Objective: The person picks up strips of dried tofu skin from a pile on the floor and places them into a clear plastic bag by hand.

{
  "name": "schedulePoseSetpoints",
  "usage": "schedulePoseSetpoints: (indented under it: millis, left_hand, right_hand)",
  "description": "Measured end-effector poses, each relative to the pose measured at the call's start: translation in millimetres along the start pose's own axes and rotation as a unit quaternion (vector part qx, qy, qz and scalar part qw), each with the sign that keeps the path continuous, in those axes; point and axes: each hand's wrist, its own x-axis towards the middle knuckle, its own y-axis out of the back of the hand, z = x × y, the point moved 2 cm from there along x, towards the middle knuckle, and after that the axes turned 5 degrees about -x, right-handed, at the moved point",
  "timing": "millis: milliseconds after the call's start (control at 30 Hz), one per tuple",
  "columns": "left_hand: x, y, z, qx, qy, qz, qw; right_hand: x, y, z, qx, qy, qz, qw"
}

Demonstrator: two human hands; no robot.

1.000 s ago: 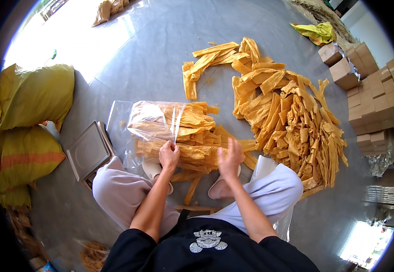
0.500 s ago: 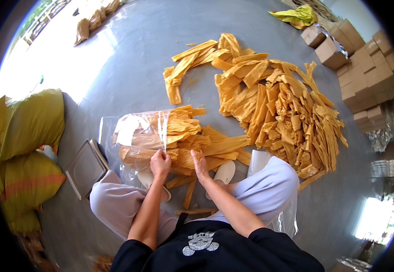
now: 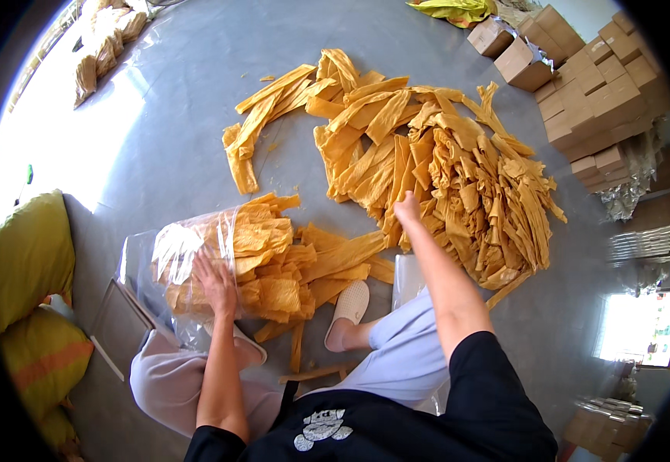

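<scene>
**One Hand on the Bag, One at the Pile**

A clear plastic bag (image 3: 183, 240) lies on its side on the floor before a seated person, its thin, glossy film creased and catching white glare. Inside it, and jutting from its mouth on the right, are yellow strips (image 3: 269, 250), flat, ribbon-like and wrinkled lengthwise, with ragged ends. The left hand (image 3: 215, 283) lies open over the bag, fingers spread against the film and closed around nothing. The right hand (image 3: 407, 209), arm outstretched, is at the near left edge of a large pile (image 3: 458, 177) of the same strips, its fingers curled; whether they have hold of one cannot be told.

The pile is a tangled heap, crumpled and folded at its middle, with straighter lengths fanning out at its right. A looser arc of strips curves from its far left side, and a few flat ones bridge the gap to the bag.

Pale, perforated shoes (image 3: 350, 302) stand close by. To the left, bulging yellow-green sacks (image 3: 28, 258) slump together; at far right, brown cardboard boxes (image 3: 601, 96) rise in a square-edged stack. The smooth grey floor (image 3: 188, 108) shines near a bright opening.
</scene>
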Motion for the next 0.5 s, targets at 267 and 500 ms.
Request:
schedulePoseSetpoints:
  millis: [267, 500]
  left_hand:
    - [-1.1, -21.9, 29.3, 0.105, -0.016, -0.079, 0.991]
    - [2.4, -30.7, 31.5, 0.120, -0.011, -0.075, 0.990]
  right_hand:
    - [77.0, 17.3, 29.1, -0.123, 0.026, -0.110, 0.986]
    - [82.2, -35.2, 30.5, -0.177, -0.125, -0.132, 0.967]
